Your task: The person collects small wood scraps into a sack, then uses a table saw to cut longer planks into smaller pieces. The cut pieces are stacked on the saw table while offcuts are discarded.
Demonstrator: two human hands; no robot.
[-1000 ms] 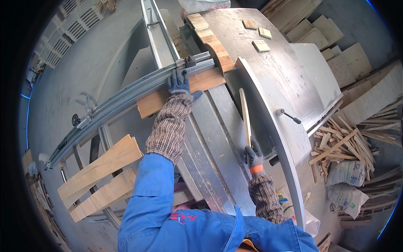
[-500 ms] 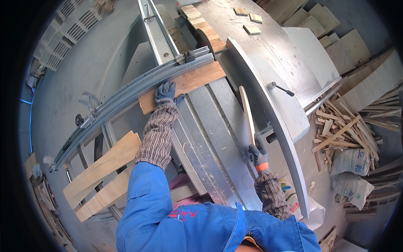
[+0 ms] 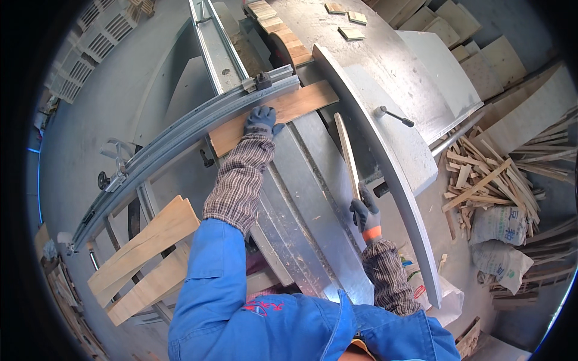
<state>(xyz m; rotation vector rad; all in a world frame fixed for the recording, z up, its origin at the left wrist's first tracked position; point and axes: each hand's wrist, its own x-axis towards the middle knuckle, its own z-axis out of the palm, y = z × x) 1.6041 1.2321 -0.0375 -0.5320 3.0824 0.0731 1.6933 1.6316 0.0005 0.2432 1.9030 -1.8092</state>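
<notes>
My left hand point(image 3: 261, 120), in a grey-blue work glove, grips a flat wooden board point(image 3: 301, 104) near its left end. The board lies along the metal crosscut fence point(image 3: 180, 139) on the saw's sliding table point(image 3: 301, 198), and its right end reaches close to the long curved-looking rip fence point(image 3: 385, 138). A dark round saw blade point(image 3: 280, 50) stands just beyond the board, next to a row of cut blocks point(image 3: 280, 27). To the right, my gloved right hand point(image 3: 366, 212) is closed around the lower end of a slim wooden stick point(image 3: 346, 150), whose tip points away from me.
Several small cut pieces point(image 3: 351, 33) lie on the far table. Loose boards point(image 3: 147, 246) rest on the frame at left. A lever handle point(image 3: 394, 115) sticks up beside the rip fence. Scrap strips point(image 3: 487, 171) and white sacks point(image 3: 500, 225) are heaped at right.
My left hand has slid the board rightward along the crosscut fence, so its right end now lies closer to the rip fence. My right hand still holds the stick, nearly in place.
</notes>
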